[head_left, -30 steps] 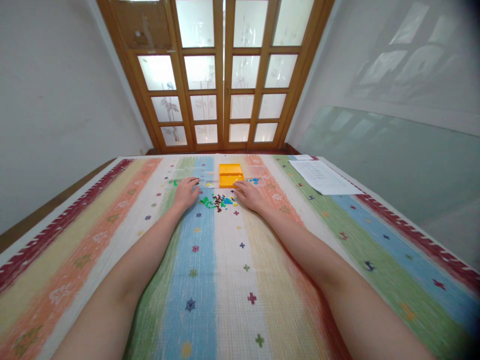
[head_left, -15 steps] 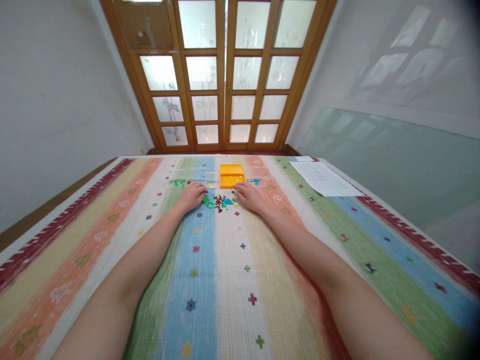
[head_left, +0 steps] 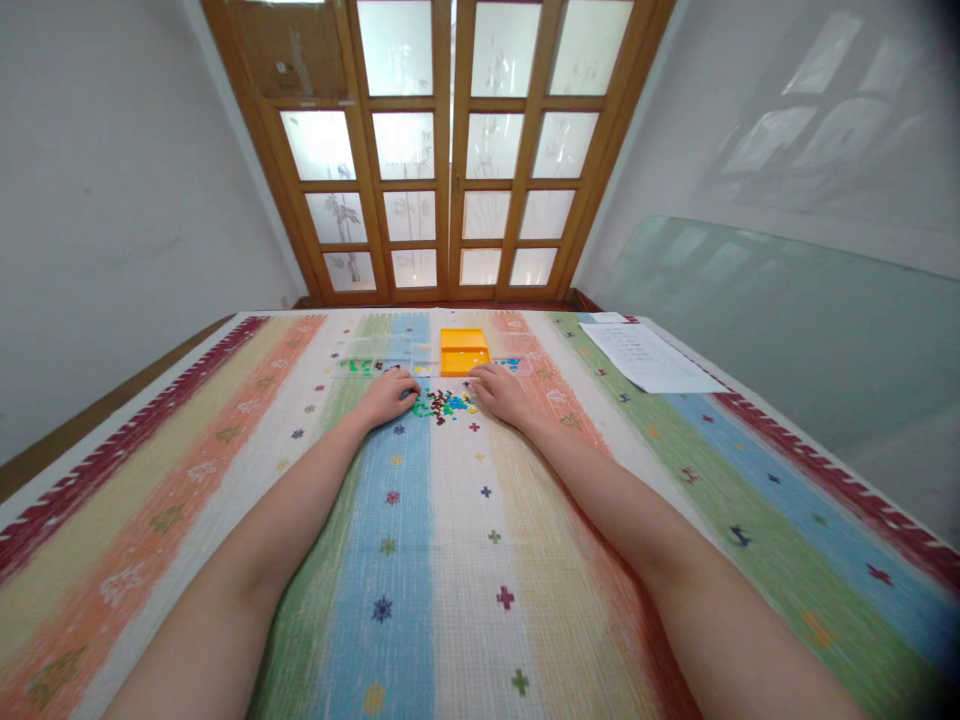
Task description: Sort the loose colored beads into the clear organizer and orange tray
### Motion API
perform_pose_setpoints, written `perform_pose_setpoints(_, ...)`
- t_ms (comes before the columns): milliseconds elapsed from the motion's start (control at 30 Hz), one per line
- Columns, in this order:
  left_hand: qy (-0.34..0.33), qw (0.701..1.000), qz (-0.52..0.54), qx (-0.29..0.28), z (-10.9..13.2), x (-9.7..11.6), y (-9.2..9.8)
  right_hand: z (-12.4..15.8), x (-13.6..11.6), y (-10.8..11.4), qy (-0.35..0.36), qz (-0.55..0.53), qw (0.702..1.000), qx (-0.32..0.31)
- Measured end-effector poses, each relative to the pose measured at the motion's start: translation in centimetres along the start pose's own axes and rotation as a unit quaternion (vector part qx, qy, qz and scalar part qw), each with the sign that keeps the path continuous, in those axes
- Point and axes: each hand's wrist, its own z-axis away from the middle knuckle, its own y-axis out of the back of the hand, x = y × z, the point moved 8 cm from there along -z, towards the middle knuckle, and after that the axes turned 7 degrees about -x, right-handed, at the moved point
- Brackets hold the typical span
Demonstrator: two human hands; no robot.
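A loose heap of tiny pieces [head_left: 442, 405] in green, dark brown, blue and yellow lies on the striped tablecloth between my hands. My left hand [head_left: 390, 395] rests at its green left edge, fingers curled and close together. On the opposite side, my right hand [head_left: 500, 393] bends its fingers down by the yellow and blue pieces. Whatever the fingertips pinch is too small to make out. Just behind the heap stands an open orange box [head_left: 465, 362]. Clear shallow trays hold sorted pieces: green ones [head_left: 356, 367] at left, blue ones [head_left: 510, 364] at right.
Printed white paper [head_left: 645, 358] lies at the far right of the table. The striped tablecloth [head_left: 457, 560] covers the tabletop. Beyond the far edge are wooden glazed doors [head_left: 457, 185], and a pale glass sheet [head_left: 787, 330] leans along the right wall.
My left hand has shifted slightly to the right, over the green edge of the heap, uncovering brown pieces in the tray behind it. My right hand has hardly moved.
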Motion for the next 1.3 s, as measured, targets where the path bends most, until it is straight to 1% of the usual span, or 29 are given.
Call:
perform_pose_setpoints(167,0.019,0.999,0.035,0.023,0.1,-1.1,0.5,0.0,0.1,0.0,0.001,0.006,1.000,-0.002)
perform_pose_setpoints(200,0.021,0.998,0.047,0.020,0.2,-1.4,0.5,0.0,0.2,0.1,0.000,0.008,1.000,-0.002)
perform_pose_setpoints(367,0.011,0.993,0.105,-0.050,0.3,-2.4,0.0,0.1,0.4,0.6,-0.008,0.007,1.000,0.010)
perform_pose_setpoints(433,0.000,0.992,0.113,-0.059,0.3,-2.3,0.0,0.1,0.4,0.6,-0.009,0.008,1.000,0.011)
perform_pose_setpoints(733,-0.024,0.992,0.103,-0.064,0.2,-1.7,0.2,0.1,0.1,0.4,-0.003,0.012,1.000,-0.005)
perform_pose_setpoints(867,-0.041,0.992,0.107,-0.058,0.1,-1.5,0.2,0.0,0.1,0.3,-0.009,0.017,1.000,-0.006)
perform_pose_setpoints(933,-0.036,0.991,0.120,-0.050,0.1,-1.6,0.0,0.0,0.2,0.3,-0.010,0.016,1.000,-0.007)
perform_pose_setpoints(1000,-0.012,0.989,0.143,-0.033,0.1,-2.0,-0.1,0.0,0.3,0.2,-0.009,0.014,1.000,-0.008)
perform_pose_setpoints(1100,0.044,0.981,0.186,0.021,0.4,-3.0,0.1,0.0,0.4,0.1,-0.008,0.012,1.000,-0.009)
perform_pose_setpoints(1167,0.069,0.973,0.212,0.063,0.5,-3.6,0.4,0.0,0.5,0.1,-0.009,0.012,1.000,-0.009)
perform_pose_setpoints(1300,0.105,0.943,0.290,0.128,0.6,-5.2,0.6,0.0,0.6,0.1,-0.011,0.010,1.000,-0.008)
